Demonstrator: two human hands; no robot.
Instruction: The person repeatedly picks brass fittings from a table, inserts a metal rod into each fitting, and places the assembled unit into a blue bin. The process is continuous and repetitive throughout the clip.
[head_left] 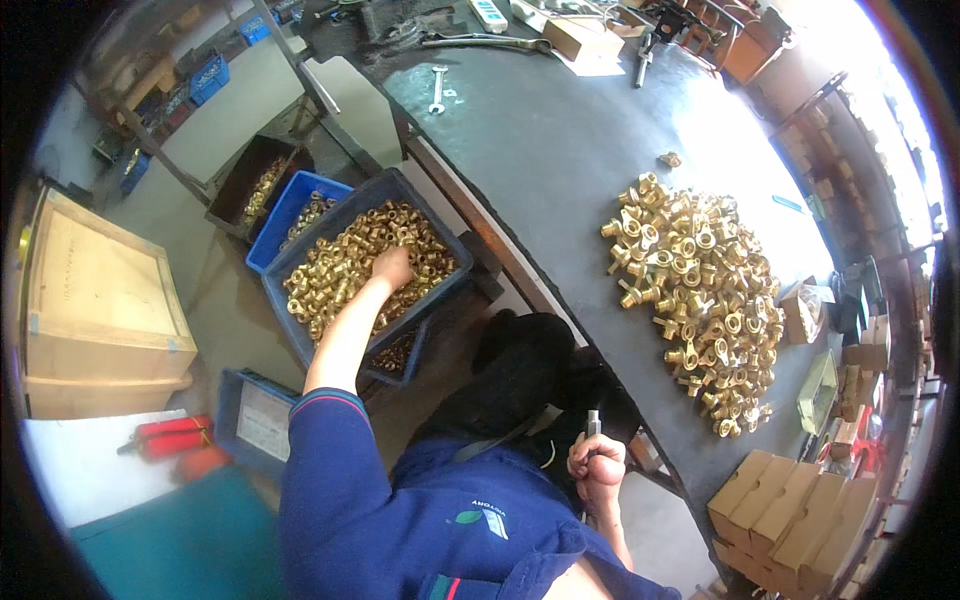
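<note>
My left hand (393, 268) reaches down among brass fittings (340, 262) that fill a dark blue-grey plastic bin (290, 318). Its fingers look curled in, and their tips are hidden, so what they pinch does not show. Close to my body, my right hand (597, 465) is closed round a short grey metal piece (594, 422), whose squared end sticks up above the fist. On the dark workbench (520, 130) to the right lies a big heap of brass fittings (700, 290), some with ring-shaped nuts, and one loose brass fitting (670, 159) rests just beyond it.
A bright blue bin (268, 232) and a dark metal tray (232, 208) stand beyond the full bin. A wrench (438, 90) lies on the bench. Cardboard boxes (790, 510) sit at its near right; a wooden crate (105, 300) is at the left.
</note>
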